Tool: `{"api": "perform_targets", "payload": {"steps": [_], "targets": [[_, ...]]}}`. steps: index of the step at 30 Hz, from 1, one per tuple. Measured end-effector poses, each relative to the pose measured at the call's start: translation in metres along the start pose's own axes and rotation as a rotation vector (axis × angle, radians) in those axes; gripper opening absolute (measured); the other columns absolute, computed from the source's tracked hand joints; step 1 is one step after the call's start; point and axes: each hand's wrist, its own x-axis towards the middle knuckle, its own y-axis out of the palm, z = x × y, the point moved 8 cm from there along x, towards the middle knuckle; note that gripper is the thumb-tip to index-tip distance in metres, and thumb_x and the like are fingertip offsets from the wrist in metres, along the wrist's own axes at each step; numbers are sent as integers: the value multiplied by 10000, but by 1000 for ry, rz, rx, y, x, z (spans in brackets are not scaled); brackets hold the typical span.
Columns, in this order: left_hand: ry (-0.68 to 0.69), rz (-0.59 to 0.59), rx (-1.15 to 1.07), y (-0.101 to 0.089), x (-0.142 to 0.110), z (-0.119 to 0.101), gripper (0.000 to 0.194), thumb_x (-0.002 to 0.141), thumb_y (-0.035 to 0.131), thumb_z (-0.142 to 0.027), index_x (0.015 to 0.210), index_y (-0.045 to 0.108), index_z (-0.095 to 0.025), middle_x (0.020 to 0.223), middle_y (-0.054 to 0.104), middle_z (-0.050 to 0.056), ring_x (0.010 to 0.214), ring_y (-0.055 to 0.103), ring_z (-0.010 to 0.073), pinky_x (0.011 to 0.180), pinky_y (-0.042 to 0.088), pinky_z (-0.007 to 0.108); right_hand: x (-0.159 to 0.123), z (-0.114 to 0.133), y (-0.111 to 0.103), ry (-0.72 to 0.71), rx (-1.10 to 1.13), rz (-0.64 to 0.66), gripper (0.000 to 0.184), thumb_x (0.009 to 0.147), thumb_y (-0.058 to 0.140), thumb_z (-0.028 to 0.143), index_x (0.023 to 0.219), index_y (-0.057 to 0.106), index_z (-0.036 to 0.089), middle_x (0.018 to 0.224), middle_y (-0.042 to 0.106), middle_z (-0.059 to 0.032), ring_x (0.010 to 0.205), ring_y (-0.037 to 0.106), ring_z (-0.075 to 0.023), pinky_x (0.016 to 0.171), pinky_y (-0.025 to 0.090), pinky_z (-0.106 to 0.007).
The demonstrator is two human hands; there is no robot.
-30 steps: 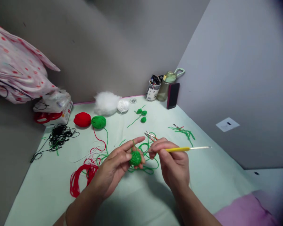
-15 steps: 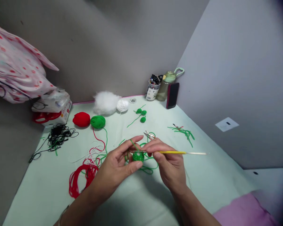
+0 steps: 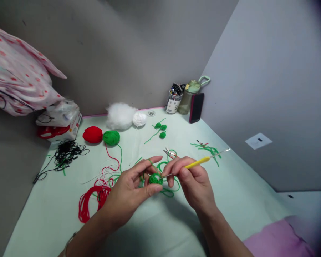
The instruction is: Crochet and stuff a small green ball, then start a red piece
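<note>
Between thumb and fingers, my left hand [image 3: 133, 187] pinches a small round green crochet piece [image 3: 155, 179] with a pale spot in its top. Green yarn runs up over my raised left index finger. A crochet hook with a yellow handle [image 3: 199, 162] is gripped by my right hand [image 3: 196, 184]. Its thin metal tip touches the crochet piece at the right; whether a loop is on it is too small to tell. Loose green yarn [image 3: 168, 194] lies on the table beneath, and small scissors [image 3: 170, 153] rest just beyond my right fingers.
A red yarn ball [image 3: 92, 135], green yarn ball [image 3: 111, 137], white yarn ball [image 3: 139, 119] and fluffy stuffing [image 3: 120, 116] sit at the back. Red yarn [image 3: 85, 203] and tangled black yarn [image 3: 66, 155] lie left. A phone [image 3: 197, 108], bottle [image 3: 186, 101] and pen cup [image 3: 173, 101] stand at the back right.
My right hand has tilted the hook: its rear end is now higher and its tip points down into the crochet piece. My left hand has barely moved.
</note>
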Motion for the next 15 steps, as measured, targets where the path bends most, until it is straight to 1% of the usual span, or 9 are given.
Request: {"api": "perform_targets", "payload": {"steps": [4, 7, 10, 12, 13, 15], "targets": [[19, -37, 59, -2, -1, -3, 575, 756, 872, -281, 1306, 723, -357, 918, 604, -12, 860, 532, 162, 863, 461, 325, -2, 10, 3, -49, -139, 27, 192, 1060, 568, 312, 996, 733, 237, 961, 738, -15, 734, 660, -113, 745, 555, -274], [47, -65, 57, -2, 0, -8, 546, 742, 870, -249, 1266, 751, -349, 896, 590, -13, 870, 548, 166, 857, 464, 317, -3, 23, 7, -120, -313, 43, 214, 1069, 535, 262, 970, 721, 223, 893, 725, -26, 829, 684, -149, 772, 568, -289], [75, -128, 47, -4, 2, -11, 524, 700, 891, -222, 1199, 788, -342, 871, 571, -18, 847, 546, 157, 798, 472, 282, -6, 35, 18, -276, -556, 94, 208, 1066, 504, 195, 1004, 703, 197, 899, 729, -57, 909, 705, -179, 792, 579, -306], [97, -189, 44, -6, 2, -11, 512, 686, 903, -228, 1175, 800, -338, 856, 558, -22, 813, 530, 146, 747, 470, 258, -10, 37, 28, -398, -759, 141, 201, 1059, 493, 163, 1046, 693, 170, 957, 742, -91, 891, 712, -186, 765, 584, -309], [113, -218, 39, -6, 1, -10, 509, 694, 904, -243, 1183, 798, -338, 852, 555, -23, 804, 524, 142, 738, 473, 250, -13, 38, 33, -468, -874, 146, 196, 1052, 497, 155, 1060, 693, 164, 979, 747, -103, 870, 713, -188, 740, 585, -306], [149, -260, 13, -4, -3, -7, 513, 737, 893, -291, 1234, 776, -340, 873, 564, -17, 832, 539, 145, 770, 492, 242, -20, 38, 40, -616, -1069, 102, 177, 1020, 545, 130, 1072, 707, 180, 1007, 757, -104, 829, 714, -189, 696, 592, -300]]}}
